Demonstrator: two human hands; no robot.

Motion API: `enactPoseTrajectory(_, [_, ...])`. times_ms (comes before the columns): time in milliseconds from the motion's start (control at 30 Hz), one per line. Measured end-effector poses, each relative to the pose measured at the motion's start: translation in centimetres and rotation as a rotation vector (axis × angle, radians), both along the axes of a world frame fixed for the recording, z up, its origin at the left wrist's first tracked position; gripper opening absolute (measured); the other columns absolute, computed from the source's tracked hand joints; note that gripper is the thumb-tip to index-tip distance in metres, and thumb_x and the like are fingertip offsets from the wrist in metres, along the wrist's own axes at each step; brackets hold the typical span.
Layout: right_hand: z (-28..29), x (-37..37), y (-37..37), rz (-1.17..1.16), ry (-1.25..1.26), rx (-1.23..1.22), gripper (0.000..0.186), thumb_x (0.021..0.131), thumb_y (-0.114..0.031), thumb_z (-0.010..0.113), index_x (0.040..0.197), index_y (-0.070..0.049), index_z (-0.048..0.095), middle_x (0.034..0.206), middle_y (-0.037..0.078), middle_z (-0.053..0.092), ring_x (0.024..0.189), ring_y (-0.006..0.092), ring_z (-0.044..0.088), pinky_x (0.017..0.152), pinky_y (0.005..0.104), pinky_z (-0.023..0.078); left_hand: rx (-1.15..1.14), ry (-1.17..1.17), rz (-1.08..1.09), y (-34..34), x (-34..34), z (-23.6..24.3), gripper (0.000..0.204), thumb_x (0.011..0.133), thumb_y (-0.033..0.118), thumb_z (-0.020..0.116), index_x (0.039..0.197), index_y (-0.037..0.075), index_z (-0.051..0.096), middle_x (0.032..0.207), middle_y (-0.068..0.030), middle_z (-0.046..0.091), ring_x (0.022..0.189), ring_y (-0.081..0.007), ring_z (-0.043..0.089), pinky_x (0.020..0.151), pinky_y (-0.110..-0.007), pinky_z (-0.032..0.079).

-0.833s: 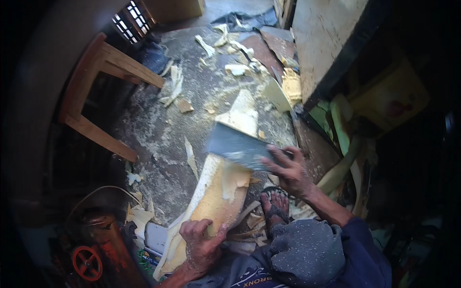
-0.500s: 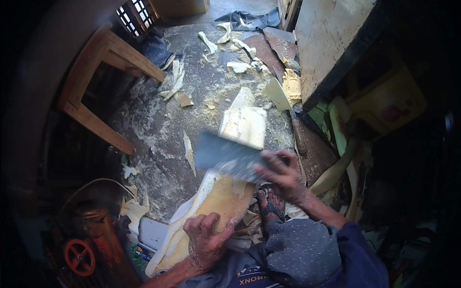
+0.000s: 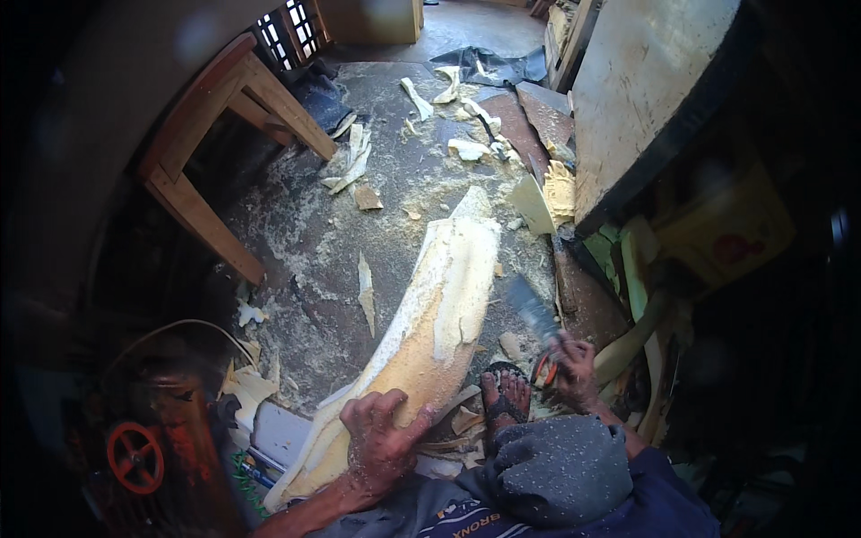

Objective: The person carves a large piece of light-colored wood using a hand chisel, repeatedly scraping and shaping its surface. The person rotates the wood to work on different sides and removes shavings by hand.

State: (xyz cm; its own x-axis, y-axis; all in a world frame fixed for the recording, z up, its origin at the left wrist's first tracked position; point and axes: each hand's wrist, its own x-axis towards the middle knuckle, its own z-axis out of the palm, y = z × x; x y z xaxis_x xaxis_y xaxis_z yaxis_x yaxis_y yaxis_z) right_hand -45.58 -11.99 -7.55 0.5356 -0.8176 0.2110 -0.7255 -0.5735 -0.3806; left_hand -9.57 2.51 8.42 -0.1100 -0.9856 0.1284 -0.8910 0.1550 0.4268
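A long, curved piece of yellowish foam (image 3: 453, 296) with a rough, pale surface slants from my lap up across the floor. My left hand (image 3: 386, 435) grips the near part of it, fingers bent over its top face. Off the foam's right side, my right hand (image 3: 574, 369) is closed round the orange handle of a handsaw (image 3: 531, 309). Motion blurs its broad grey blade, which points up and left, apart from the foam; its teeth cannot be made out. My sandalled foot (image 3: 507, 399) is beside the foam, below the blade.
Foam scraps (image 3: 354, 161) and pale dust litter the dark floor (image 3: 278, 215). A wooden frame with legs (image 3: 202, 224) stands at left, above a rusty machine with a red handwheel (image 3: 136, 457). A big board (image 3: 655, 99) leans at right, near a yellow ornate piece (image 3: 560, 193).
My right hand has swung the handsaw off the foam, down and to the right. More of the foam's upper face shows. My left hand keeps its hold; the whole view has shifted slightly.
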Motion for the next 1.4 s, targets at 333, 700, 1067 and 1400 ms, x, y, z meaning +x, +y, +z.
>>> enactPoseTrajectory(333, [9.1, 7.2, -7.1, 0.048, -0.242, 0.304, 0.057, 0.101, -0.021, 0.069, 0.153, -0.005, 0.052, 0.145, 0.025, 0.061, 0.140, 0.0420, 0.055, 0.118, 0.0499, 0.042, -0.032, -0.042, 0.008, -0.4, -0.6, -0.1, 0.033, 0.077, 0.014, 0.074, 0.108, 0.022, 0.077, 0.123, -0.0079, 0.052, 0.119, -0.0315, 0.046, 0.097, -0.053, 0.035])
enactPoseTrajectory(700, [14.2, 22.3, -9.7, 0.473, 0.214, 0.365, 0.068, 0.112, -0.055, 0.034, 0.168, -0.017, 0.027, 0.171, 0.017, 0.030, 0.161, 0.0361, 0.021, 0.127, 0.0685, 0.006, -0.085, -0.021, -0.067, -0.6, -0.9, 0.0, 0.039, 0.071, 0.014, 0.075, 0.111, 0.018, 0.077, 0.123, -0.0105, 0.053, 0.116, -0.0332, 0.049, 0.098, -0.053, 0.038])
enactPoseTrajectory(1067, [8.0, 19.9, -12.5, 0.183, -0.262, 0.389, 0.053, 0.113, -0.037, 0.040, 0.161, -0.016, 0.043, 0.166, 0.012, 0.044, 0.157, 0.0310, 0.035, 0.128, 0.0648, 0.009, -0.009, -0.051, 0.140, 0.2, 2.0, 0.3, 0.073, 0.076, 0.011, 0.080, 0.144, 0.017, 0.058, 0.149, -0.0197, 0.049, 0.143, -0.0430, 0.039, 0.111, -0.061, 0.032])
enactPoseTrajectory(1400, [2.7, 14.7, -12.5, -0.165, -0.429, 0.479, 0.050, 0.111, -0.027, 0.051, 0.158, -0.010, 0.048, 0.139, 0.023, 0.066, 0.127, 0.0303, 0.065, 0.108, 0.0419, 0.049, 0.108, -0.073, 0.262, -4.9, 15.3, -1.1, 0.096, 0.066, -0.019, 0.053, 0.158, 0.006, 0.048, 0.157, -0.0196, 0.053, 0.147, -0.0372, 0.049, 0.125, -0.055, 0.032])
